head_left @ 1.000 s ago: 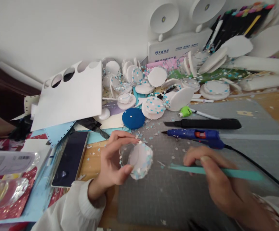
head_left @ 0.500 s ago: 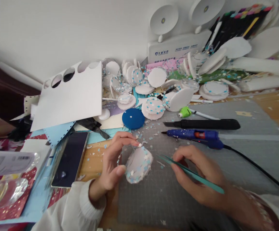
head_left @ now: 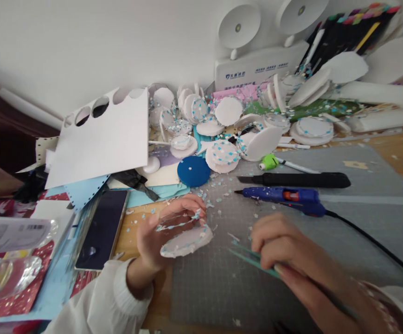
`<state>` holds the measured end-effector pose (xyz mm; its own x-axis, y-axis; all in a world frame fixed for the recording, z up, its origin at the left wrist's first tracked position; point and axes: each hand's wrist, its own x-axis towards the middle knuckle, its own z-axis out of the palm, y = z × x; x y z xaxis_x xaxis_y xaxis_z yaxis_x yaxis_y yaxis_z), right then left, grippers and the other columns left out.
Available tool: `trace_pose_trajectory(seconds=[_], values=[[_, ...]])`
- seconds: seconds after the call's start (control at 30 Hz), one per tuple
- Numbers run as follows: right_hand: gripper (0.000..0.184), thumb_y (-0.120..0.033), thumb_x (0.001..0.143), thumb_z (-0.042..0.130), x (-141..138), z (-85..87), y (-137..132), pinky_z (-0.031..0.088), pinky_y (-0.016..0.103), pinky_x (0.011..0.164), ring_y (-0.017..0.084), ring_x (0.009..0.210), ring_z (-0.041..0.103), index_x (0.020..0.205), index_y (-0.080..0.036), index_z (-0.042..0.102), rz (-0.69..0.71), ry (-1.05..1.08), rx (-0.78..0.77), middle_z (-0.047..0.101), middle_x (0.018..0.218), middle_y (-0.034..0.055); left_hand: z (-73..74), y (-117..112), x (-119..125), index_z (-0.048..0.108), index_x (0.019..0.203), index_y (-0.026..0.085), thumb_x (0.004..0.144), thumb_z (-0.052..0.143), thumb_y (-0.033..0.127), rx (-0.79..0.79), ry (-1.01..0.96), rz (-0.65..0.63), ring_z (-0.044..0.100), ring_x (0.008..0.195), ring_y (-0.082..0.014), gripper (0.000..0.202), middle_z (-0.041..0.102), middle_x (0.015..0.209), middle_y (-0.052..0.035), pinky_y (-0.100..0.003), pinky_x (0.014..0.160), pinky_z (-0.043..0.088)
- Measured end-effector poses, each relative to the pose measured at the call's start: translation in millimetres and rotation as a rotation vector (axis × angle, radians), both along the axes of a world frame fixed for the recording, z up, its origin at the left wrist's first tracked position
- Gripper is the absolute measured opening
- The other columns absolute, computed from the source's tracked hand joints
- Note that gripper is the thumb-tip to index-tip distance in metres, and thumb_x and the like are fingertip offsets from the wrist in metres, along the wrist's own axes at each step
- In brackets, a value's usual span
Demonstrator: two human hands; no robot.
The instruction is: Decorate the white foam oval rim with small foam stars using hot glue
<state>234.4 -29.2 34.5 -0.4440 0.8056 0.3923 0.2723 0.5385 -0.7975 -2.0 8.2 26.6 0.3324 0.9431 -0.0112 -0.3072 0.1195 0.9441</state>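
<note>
Aslant — clear star-trimmed cup (head_left: 187, 241) inside curled left fingers (head_left: 186, 202) — teal tweezers (head_left: 246, 257) between right fingers (head_left: 270, 228).

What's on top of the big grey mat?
On the grey mat are a blue corded tool, a black cutter and scattered tiny pieces, among other things. Whatever the right hand and its green tweezers cover can't be seen.

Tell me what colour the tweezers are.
The tweezers are teal green, showing best in the head view, in the right hand.
</note>
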Motion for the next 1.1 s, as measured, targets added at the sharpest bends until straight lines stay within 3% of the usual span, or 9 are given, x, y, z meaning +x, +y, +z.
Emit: trace_pose_trajectory(seconds=[0.17,0.37,0.5,0.6,0.87,1.0,1.1], values=[[0.031,0.000,0.084,0.037,2.2,-6.8,-2.7,0.052,0.023,0.068,0.013,0.080,0.061,0.098,-0.024,0.051,-0.031,0.071,-0.047,0.061,0.084,0.0018,-0.2,-0.8,3.4,0.064,0.088,0.015,0.069,0.048,0.063,-0.074,-0.046,-0.059,0.057,0.075,-0.0264,0.054,0.058,0.096,-0.0159,-0.041,0.063,0.049],[0.034,-0.020,0.082,0.064,-5.1,-5.9,-0.8,0.051,0.021,0.055,0.010,0.063,0.055,0.113,-0.021,0.051,-0.032,-0.053,0.008,0.059,0.084,0.0013,-2.4,-4.1,6.8,0.066,0.098,0.018,0.070,0.060,0.058,-0.089,-0.097,-0.221,0.062,0.081,-0.0287,0.049,0.057,0.101,-0.0138,-0.046,0.075,0.051],[0.017,-0.015,0.087,0.060,-9.2,-5.4,2.5,0.052,0.018,0.061,0.009,0.068,0.060,0.104,-0.019,0.057,-0.035,-0.050,0.055,0.064,0.083,0.0014,-5.7,-7.0,6.1,0.065,0.107,0.017,0.076,0.058,0.058,-0.122,-0.142,-0.317,0.062,0.092,-0.0285,0.052,0.054,0.110,-0.0126,-0.045,0.088,0.047],[0.017,-0.006,0.087,0.055,-8.5,-3.8,2.8,0.052,0.017,0.067,0.010,0.076,0.064,0.097,-0.018,0.060,-0.062,-0.025,0.099,0.067,0.081,0.0018,-4.9,-7.1,4.8,0.065,0.109,0.014,0.081,0.053,0.060,-0.132,-0.154,-0.339,0.060,0.094,-0.0267,0.055,0.053,0.111,-0.0120,-0.042,0.092,0.045],[0.017,-0.007,0.084,0.057,1.0,4.9,-1.5,0.051,0.019,0.062,0.010,0.073,0.062,0.091,-0.021,0.061,-0.326,-0.003,0.152,0.064,0.081,0.0014,-0.6,0.2,-0.1,0.067,0.100,0.014,0.078,0.053,0.062,0.009,-0.085,-0.148,0.051,0.091,-0.0244,0.055,0.055,0.098,-0.0114,-0.033,0.078,0.045],[0.014,-0.010,0.083,0.059,4.8,3.3,-5.2,0.051,0.019,0.063,0.010,0.072,0.062,0.089,-0.022,0.063,-0.584,0.067,0.133,0.065,0.080,0.0016,-3.5,-0.4,-1.9,0.066,0.101,0.015,0.076,0.058,0.061,0.071,-0.030,-0.105,0.052,0.094,-0.0243,0.053,0.056,0.099,-0.0102,-0.032,0.082,0.045],[0.008,-0.015,0.081,0.063,5.5,1.1,-6.1,0.048,0.021,0.053,0.011,0.064,0.060,0.085,-0.022,0.066,-0.771,0.096,0.091,0.066,0.077,0.0031,-5.0,-0.6,-1.5,0.067,0.101,0.016,0.075,0.059,0.064,-0.024,-0.030,-0.041,0.056,0.093,-0.0235,0.055,0.059,0.100,-0.0094,-0.032,0.083,0.047]])
